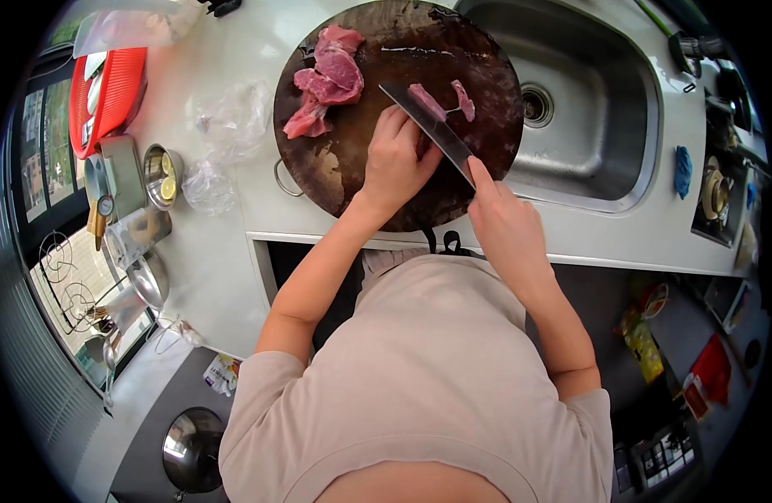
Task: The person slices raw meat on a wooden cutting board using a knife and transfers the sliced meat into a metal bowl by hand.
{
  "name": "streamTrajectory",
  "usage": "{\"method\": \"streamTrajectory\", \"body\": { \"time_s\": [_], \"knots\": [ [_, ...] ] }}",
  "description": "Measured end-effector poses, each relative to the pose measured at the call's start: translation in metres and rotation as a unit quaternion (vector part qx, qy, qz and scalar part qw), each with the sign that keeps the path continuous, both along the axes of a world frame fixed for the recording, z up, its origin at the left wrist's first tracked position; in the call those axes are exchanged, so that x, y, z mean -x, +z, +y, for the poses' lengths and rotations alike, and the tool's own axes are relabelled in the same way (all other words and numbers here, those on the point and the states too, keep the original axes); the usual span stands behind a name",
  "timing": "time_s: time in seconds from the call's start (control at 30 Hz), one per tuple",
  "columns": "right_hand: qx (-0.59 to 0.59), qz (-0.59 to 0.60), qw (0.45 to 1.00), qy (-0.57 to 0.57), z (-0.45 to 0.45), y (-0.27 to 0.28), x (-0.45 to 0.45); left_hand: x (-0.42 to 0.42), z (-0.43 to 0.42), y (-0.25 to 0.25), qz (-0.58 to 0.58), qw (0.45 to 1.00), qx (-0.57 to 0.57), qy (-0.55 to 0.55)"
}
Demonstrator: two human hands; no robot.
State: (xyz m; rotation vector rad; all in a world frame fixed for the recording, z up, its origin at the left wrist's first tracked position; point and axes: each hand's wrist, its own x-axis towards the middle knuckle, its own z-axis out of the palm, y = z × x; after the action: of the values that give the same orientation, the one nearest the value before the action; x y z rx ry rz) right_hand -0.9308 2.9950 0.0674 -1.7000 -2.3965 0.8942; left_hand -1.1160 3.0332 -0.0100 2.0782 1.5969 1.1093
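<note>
A round dark wooden chopping board (335, 163) lies on the counter by the sink. My right hand (507, 230) grips the handle of a kitchen knife (437, 132), its blade slanting up and left across the board. My left hand (398, 163) is close against the near side of the blade, fingers curled and thumb toward them; what lies under them is hidden. Just beyond the blade are a strip of raw meat (427, 101) and a thinner piece of meat (464, 101). Larger raw meat chunks (331, 80) rest at the board's upper left.
A steel sink (600, 159) adjoins the board on the right. On the left counter are crumpled plastic bags (210, 186), a metal bowl with lemon slices (163, 176) and a red basket (126, 88). A blue cloth-like item (683, 172) lies right of the sink.
</note>
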Motion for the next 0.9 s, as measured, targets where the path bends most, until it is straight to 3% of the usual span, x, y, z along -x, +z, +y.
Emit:
{"method": "streamTrajectory", "body": {
  "time_s": [0.23, 0.57, 0.77, 0.9],
  "knots": [
    [-0.033, -0.031, 0.999, -0.014, 0.026, -0.016, 0.045, 0.002, 0.000, -0.005, 0.002, 1.000, 0.016, -0.008],
    [-0.013, -0.104, 0.994, -0.006, -0.012, -0.005, 0.014, -0.003, 0.001, 0.000, -0.003, 1.000, 0.022, 0.001],
    [-0.008, -0.033, 0.998, -0.044, 0.047, -0.017, 0.063, -0.001, 0.000, -0.007, 0.009, 1.000, 0.019, -0.005],
    [-0.010, -0.005, 1.000, -0.022, 0.031, -0.016, 0.020, -0.006, 0.001, -0.001, -0.020, 1.000, 0.001, 0.021]
  ]
}}
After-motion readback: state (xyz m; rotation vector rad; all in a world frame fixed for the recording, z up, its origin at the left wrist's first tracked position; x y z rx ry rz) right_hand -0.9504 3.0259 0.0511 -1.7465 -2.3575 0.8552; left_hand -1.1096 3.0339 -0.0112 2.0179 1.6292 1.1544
